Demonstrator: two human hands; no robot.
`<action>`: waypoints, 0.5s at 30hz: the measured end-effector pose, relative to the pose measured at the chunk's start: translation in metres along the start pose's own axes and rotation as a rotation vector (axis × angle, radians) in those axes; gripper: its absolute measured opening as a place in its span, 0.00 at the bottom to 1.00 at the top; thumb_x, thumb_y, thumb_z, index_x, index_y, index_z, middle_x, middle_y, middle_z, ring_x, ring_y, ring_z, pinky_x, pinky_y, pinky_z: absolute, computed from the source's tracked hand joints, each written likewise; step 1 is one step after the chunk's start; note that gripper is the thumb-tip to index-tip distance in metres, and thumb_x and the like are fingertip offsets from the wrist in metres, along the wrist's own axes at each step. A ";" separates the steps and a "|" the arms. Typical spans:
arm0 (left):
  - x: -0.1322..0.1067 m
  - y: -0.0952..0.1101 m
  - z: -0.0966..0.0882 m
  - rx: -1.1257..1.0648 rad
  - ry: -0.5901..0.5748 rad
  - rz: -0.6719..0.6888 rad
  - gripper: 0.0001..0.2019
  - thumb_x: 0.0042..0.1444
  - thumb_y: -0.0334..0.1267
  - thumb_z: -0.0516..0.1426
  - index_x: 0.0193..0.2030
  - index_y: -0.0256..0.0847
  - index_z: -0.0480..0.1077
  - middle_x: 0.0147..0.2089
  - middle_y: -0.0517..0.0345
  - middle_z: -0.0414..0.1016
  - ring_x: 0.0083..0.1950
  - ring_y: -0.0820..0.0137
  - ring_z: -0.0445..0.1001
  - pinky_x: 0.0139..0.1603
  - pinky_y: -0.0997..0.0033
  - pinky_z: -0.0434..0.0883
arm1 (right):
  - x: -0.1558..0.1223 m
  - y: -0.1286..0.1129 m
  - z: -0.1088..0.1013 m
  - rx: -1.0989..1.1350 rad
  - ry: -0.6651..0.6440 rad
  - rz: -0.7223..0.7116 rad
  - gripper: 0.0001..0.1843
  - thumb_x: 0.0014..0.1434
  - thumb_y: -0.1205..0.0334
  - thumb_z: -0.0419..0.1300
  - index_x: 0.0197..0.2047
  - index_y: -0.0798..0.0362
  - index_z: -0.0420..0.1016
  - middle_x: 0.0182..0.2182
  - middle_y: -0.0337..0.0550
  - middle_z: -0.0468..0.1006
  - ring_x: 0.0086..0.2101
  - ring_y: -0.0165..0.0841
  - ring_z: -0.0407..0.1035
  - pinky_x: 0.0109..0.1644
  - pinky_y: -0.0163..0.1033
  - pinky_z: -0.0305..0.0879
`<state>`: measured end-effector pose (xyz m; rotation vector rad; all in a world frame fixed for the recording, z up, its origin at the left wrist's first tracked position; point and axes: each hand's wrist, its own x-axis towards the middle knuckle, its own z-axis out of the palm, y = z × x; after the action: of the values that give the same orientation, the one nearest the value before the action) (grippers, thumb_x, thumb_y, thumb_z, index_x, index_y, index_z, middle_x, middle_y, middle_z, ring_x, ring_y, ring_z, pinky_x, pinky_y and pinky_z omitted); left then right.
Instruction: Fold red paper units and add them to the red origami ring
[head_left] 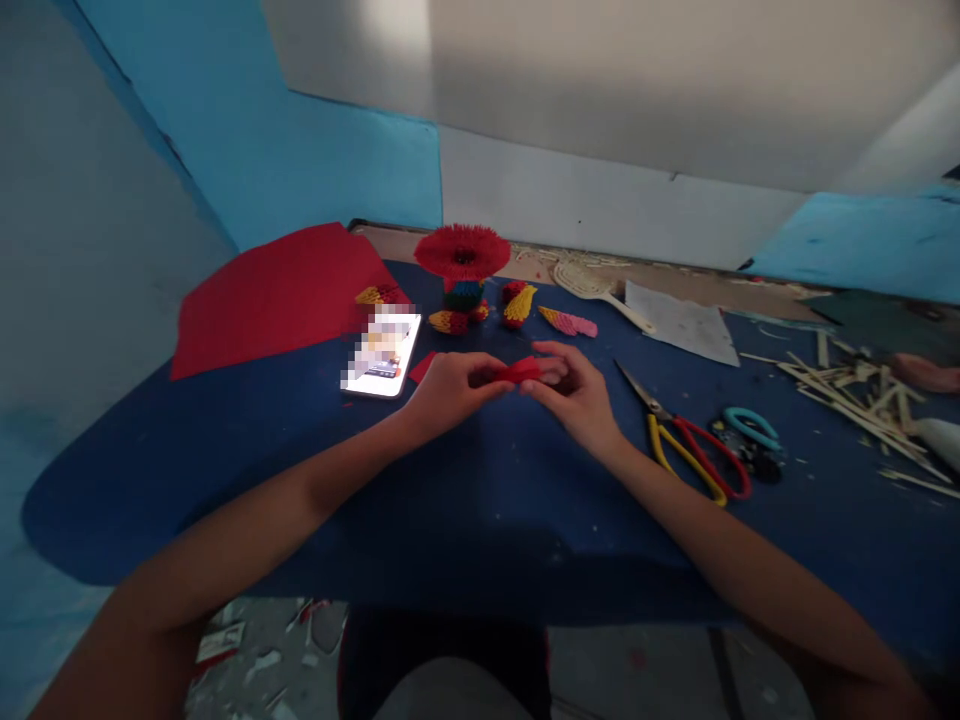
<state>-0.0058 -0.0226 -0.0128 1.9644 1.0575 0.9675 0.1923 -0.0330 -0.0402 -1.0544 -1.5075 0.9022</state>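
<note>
Between my two hands is a small folded piece of red paper, held over the middle of the blue table. The thumb and fingers of my left hand pinch its left end. My right hand grips the other end, thumb in front and fingers behind. Another bit of red paper lies just behind my left hand. A lit phone rests to the left of it. Behind my hands stands a red flower-like paper model, with small red and yellow folded-paper pieces around it.
Scissors with red and yellow handles lie right of my right hand, beside a turquoise-handled tool. A large red sheet covers the back left. A hairbrush, a pale sheet and scattered thin sticks are at the right. Another person's hand shows there.
</note>
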 end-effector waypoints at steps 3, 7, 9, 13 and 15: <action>-0.001 0.001 0.003 -0.015 -0.025 0.019 0.04 0.55 0.35 0.64 0.37 0.41 0.79 0.34 0.59 0.83 0.33 0.72 0.79 0.35 0.74 0.72 | -0.001 -0.001 0.000 0.070 -0.105 0.124 0.21 0.51 0.49 0.69 0.45 0.50 0.76 0.31 0.39 0.82 0.31 0.32 0.77 0.34 0.37 0.72; -0.003 -0.001 0.007 -0.007 -0.019 0.058 0.04 0.56 0.35 0.63 0.38 0.42 0.80 0.34 0.60 0.83 0.32 0.73 0.77 0.34 0.74 0.71 | -0.003 -0.006 0.003 0.113 -0.052 0.187 0.13 0.50 0.53 0.69 0.36 0.51 0.78 0.26 0.38 0.81 0.28 0.30 0.76 0.31 0.35 0.71; -0.005 -0.002 0.008 -0.004 -0.014 0.066 0.05 0.57 0.35 0.62 0.38 0.42 0.80 0.33 0.60 0.83 0.31 0.73 0.77 0.33 0.74 0.70 | -0.004 -0.008 0.005 0.153 -0.018 0.189 0.11 0.49 0.55 0.70 0.33 0.51 0.78 0.25 0.37 0.80 0.27 0.30 0.75 0.30 0.35 0.70; -0.006 0.001 0.009 -0.043 -0.020 0.045 0.05 0.57 0.35 0.61 0.37 0.44 0.80 0.34 0.61 0.83 0.33 0.73 0.79 0.35 0.74 0.72 | -0.004 -0.011 0.008 0.178 0.020 0.203 0.10 0.47 0.55 0.71 0.29 0.51 0.78 0.23 0.37 0.80 0.25 0.30 0.75 0.29 0.36 0.72; -0.005 0.004 0.009 -0.070 -0.029 0.018 0.04 0.57 0.35 0.61 0.36 0.43 0.79 0.33 0.61 0.83 0.32 0.72 0.79 0.34 0.74 0.72 | -0.003 -0.011 0.008 0.174 0.049 0.217 0.11 0.45 0.54 0.72 0.27 0.50 0.78 0.22 0.38 0.80 0.24 0.30 0.74 0.29 0.37 0.72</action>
<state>0.0008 -0.0310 -0.0150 1.9284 0.9778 0.9702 0.1828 -0.0398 -0.0328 -1.1168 -1.2662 1.1293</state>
